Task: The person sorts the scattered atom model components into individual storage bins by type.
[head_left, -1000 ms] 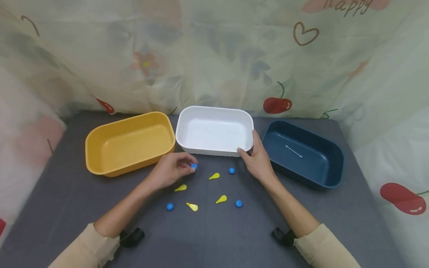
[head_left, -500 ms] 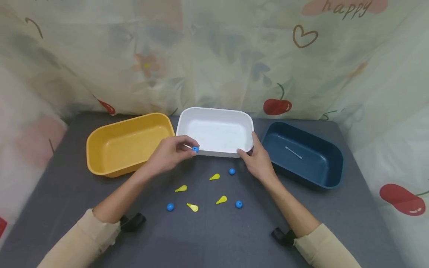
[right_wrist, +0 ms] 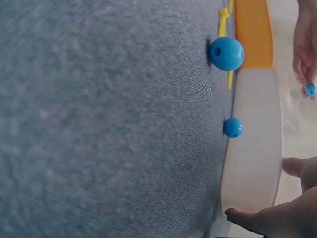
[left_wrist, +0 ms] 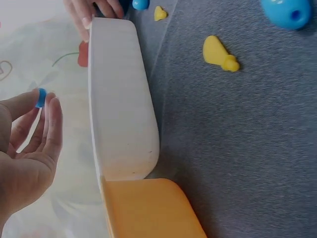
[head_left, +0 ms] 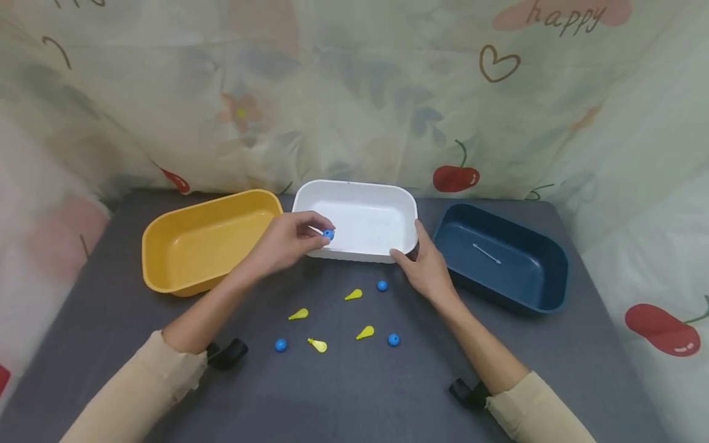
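Observation:
Between thumb and fingertips, my left hand (head_left: 284, 243) pinches a round blue bead (head_left: 329, 234). In the head view both overlap the left part of the white bin (head_left: 360, 253); in the left wrist view the bead (left_wrist: 41, 98) shows above the bin's rim level. My right hand (head_left: 425, 266) grips the bin's front right corner, thumb at the front rim and fingers along the right side. On the grey cloth in front lie more blue beads (head_left: 394, 339) with holes, and several yellow pear-shaped pieces (head_left: 365, 333), each with a small knob at the narrow end.
A yellow bin (head_left: 160, 283) stands to the left of the white one, behind my left forearm. To the right, a dark blue bin (head_left: 532, 283) holds a thin pale rod (head_left: 487, 253) with widened ends. A printed curtain (head_left: 354, 111) hangs behind the table.
My left hand has lifted the blue bead from close to the cloth, moving it up and forward over the white bin. The right hand has kept its grip on the bin's corner.

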The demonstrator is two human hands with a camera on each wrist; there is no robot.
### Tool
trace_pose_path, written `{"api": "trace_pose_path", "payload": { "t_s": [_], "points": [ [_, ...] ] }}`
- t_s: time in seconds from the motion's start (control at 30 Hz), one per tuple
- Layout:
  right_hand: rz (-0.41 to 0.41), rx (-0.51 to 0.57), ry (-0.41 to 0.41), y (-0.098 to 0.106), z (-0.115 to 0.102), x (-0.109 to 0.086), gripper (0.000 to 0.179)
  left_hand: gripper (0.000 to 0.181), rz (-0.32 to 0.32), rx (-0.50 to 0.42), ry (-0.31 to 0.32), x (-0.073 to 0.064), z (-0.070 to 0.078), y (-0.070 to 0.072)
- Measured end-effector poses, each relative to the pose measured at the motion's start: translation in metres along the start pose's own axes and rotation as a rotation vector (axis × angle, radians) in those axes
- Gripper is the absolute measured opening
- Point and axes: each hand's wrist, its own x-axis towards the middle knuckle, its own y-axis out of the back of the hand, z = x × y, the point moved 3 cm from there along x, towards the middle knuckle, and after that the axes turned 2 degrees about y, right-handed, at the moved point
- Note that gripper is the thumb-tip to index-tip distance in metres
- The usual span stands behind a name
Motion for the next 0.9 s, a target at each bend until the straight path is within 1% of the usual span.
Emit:
{"api": "trace_pose_path", "payload": {
  "t_s": [0.1, 0.23, 0.33, 0.4, 0.57, 0.63, 0.77, 0.9],
  "points": [
    [-0.019, 0.052, 0.010, -0.001, 0.004, 0.000, 0.085, 0.018, 0.004, 0.005, 0.004, 0.005, 0.001, 0.001],
    [-0.045, 0.137, -0.002, -0.003, 0.010, 0.001, 0.086, 0.018, 0.005, -0.003, 0.032, 0.012, 0.001, 0.001],
    [-0.049, 0.176, -0.007, -0.004, 0.013, 0.002, 0.086, 0.019, 0.009, -0.017, 0.046, 0.018, 0.001, 0.002],
    [-0.049, 0.195, -0.007, -0.004, 0.014, 0.003, 0.085, 0.020, 0.014, -0.019, 0.044, 0.022, 0.000, 0.003],
    [-0.057, 0.227, -0.002, -0.005, 0.015, 0.002, 0.085, 0.024, 0.021, 0.017, 0.032, 0.033, -0.002, 0.004],
    [-0.062, 0.236, 0.010, -0.005, 0.015, 0.002, 0.085, 0.025, 0.023, 0.027, 0.042, 0.037, -0.003, 0.004],
    [-0.064, 0.255, 0.058, -0.005, 0.016, 0.002, 0.085, 0.024, 0.019, 0.018, 0.071, 0.047, -0.008, 0.002],
    [-0.067, 0.258, 0.059, -0.005, 0.017, 0.002, 0.086, 0.023, 0.015, 0.036, 0.080, 0.058, -0.011, -0.002]
  ]
}}
